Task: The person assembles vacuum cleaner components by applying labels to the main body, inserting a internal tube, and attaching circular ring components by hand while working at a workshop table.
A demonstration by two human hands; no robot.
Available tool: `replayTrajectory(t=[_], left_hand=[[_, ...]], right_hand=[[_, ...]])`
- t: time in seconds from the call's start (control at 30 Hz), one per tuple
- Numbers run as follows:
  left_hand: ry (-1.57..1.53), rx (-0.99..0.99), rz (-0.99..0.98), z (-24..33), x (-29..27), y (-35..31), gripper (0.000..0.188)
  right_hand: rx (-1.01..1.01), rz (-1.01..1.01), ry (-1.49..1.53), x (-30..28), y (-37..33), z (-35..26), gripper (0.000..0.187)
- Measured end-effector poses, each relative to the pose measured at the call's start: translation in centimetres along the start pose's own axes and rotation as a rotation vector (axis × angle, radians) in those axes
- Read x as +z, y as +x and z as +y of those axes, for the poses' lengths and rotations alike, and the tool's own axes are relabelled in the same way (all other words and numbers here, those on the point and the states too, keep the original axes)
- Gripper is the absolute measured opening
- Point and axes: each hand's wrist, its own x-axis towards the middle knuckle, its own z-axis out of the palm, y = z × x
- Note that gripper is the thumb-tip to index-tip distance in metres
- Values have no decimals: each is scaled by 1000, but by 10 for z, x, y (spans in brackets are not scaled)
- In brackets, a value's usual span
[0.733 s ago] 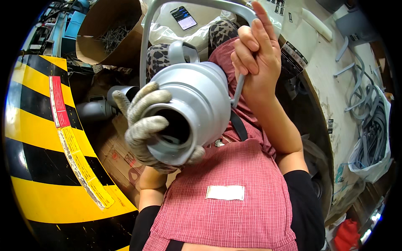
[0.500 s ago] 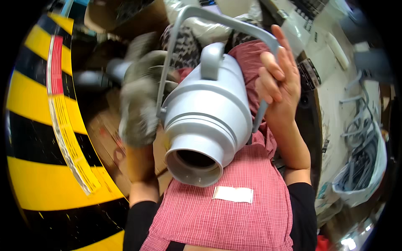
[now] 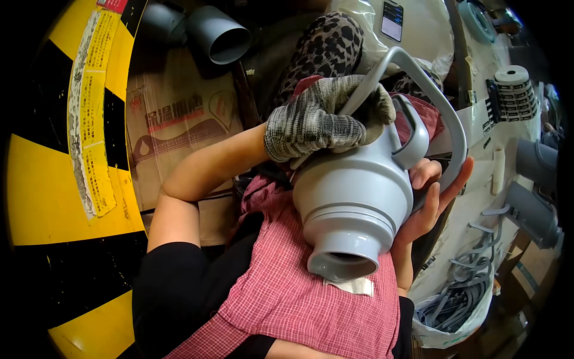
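Note:
A light grey plastic jug (image 3: 356,191) lies tilted over my lap, its round open mouth facing me and its inside dark. A long curved carrying handle (image 3: 443,99) arches over it, and a short side handle (image 3: 412,140) stands out from its far side. My left hand (image 3: 320,119), in a grey knitted glove, is closed around the left part of the carrying handle, thumb lying against the jug. Bare, my right hand (image 3: 431,200) holds the jug's right side, with bent fingers round the lower end of the carrying handle.
On the left stands a yellow-and-black striped surface (image 3: 60,197), with a cardboard box (image 3: 179,125) and a grey cylinder (image 3: 220,36) beside it. A phone (image 3: 392,21) lies on clear plastic at the back. To the right, a bag (image 3: 454,320) holds several grey handles.
My gloved left hand has come over from beside the jug and now grips the carrying handle. My right hand has gone lower against the jug's side. The view has turned and shifted.

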Motion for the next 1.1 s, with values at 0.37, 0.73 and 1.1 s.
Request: replayTrajectory(t=[0.37,0.73,1.1], left_hand=[[-144,52,-108,-7,-11,-4,35],[-255,27,-171,-17,-12,1,39],[-197,85,13,-19,14,-13,32]], right_hand=[[-45,-98,62,6,4,6,70],[-20,1,52,3,-9,13,67],[-33,-27,60,-1,-14,6,64]])
